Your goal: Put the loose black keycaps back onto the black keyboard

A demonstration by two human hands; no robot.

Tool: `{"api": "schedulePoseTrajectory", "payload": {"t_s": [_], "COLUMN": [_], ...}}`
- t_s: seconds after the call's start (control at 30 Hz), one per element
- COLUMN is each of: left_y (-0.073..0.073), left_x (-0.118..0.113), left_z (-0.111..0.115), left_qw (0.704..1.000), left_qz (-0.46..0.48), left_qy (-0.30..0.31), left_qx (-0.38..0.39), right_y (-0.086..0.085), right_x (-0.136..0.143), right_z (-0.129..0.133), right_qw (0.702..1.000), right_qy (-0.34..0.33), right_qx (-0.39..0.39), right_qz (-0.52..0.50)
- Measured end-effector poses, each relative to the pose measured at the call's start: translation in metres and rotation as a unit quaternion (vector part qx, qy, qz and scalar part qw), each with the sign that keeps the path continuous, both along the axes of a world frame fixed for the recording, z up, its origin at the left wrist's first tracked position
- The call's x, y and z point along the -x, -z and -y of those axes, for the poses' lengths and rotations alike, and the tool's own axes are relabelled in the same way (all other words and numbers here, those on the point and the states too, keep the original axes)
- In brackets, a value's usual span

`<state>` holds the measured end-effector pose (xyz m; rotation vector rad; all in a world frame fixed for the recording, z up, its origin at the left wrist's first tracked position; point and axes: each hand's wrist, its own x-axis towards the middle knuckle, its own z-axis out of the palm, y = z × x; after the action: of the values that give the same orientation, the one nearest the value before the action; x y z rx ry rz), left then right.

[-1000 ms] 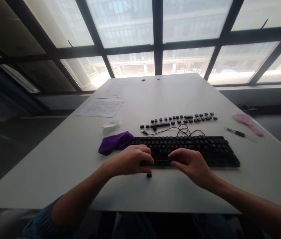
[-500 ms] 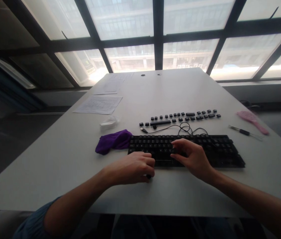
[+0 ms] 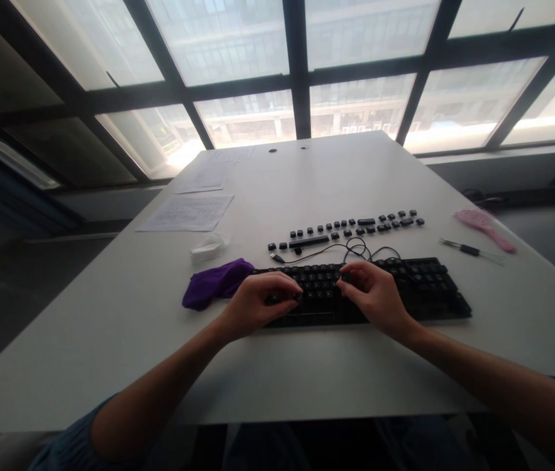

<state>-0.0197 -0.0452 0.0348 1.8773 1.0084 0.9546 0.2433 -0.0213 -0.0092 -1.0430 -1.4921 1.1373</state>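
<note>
Two bare hands are held over a black keyboard (image 3: 321, 288), which is laid on a white table (image 3: 351, 376). Twelve o'clock is taken here as the direction from the keyboard toward the windows (image 3: 351, 33). By the left hand (image 3: 262, 304), at the nine o'clock side of the keys, a small black keycap (image 3: 298, 297) is pinched between thumb and forefinger. By the right hand (image 3: 378, 297), near the middle of the keyboard, another keycap (image 3: 345, 277) is gripped with the fingertips; how firmly, it cannot be told.

At twelve o'clock, two rows of loose keycaps (image 3: 335, 236) are spread, and a long bar key (image 3: 309, 242) is included in the nearer row. Between these rows and the keyboard, a thin black cable (image 3: 358, 252) is looped, with its plug (image 3: 276, 258) pointed toward ten o'clock. At nine o'clock, a purple cloth (image 3: 216, 284) is placed against or just beside the keyboard; which, it cannot be told. A written sheet (image 3: 186, 213) is seen farther off at ten o'clock. Near two o'clock, a dark-handled tool (image 3: 470, 250) is laid, and beyond it a pink brush (image 3: 487, 230).
</note>
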Motion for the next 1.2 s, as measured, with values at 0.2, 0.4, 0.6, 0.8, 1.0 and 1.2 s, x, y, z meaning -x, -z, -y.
{"api": "schedulePoseTrajectory", "payload": {"t_s": [0.2, 0.4, 0.6, 0.8, 1.0, 1.2], "left_y": [0.009, 0.009, 0.009, 0.008, 0.010, 0.012], "left_x": [0.002, 0.003, -0.001, 0.004, 0.008, 0.003], "left_z": [-0.004, -0.006, -0.005, -0.007, -0.010, -0.005], "left_qw": [0.987, 0.987, 0.981, 0.983, 0.990, 0.985], "left_qz": [0.120, 0.134, 0.152, 0.125, 0.017, -0.074], "left_qy": [-0.030, -0.027, -0.051, -0.080, -0.136, -0.131], "left_qx": [0.103, 0.079, 0.112, 0.112, -0.017, -0.079], "right_y": [-0.008, -0.005, -0.007, -0.007, -0.006, -0.005], "right_x": [-0.001, 0.000, 0.001, 0.001, 0.001, -0.002], "right_z": [0.000, 0.000, 0.001, 0.001, 0.001, 0.000], "right_qw": [0.997, 0.994, 0.993, 0.993, 0.994, 0.999], "right_qy": [-0.008, -0.024, -0.024, -0.026, -0.025, -0.012], "right_qx": [0.045, 0.056, 0.060, 0.051, 0.047, -0.012], "right_qz": [-0.055, -0.086, -0.099, -0.099, -0.094, -0.038]}}
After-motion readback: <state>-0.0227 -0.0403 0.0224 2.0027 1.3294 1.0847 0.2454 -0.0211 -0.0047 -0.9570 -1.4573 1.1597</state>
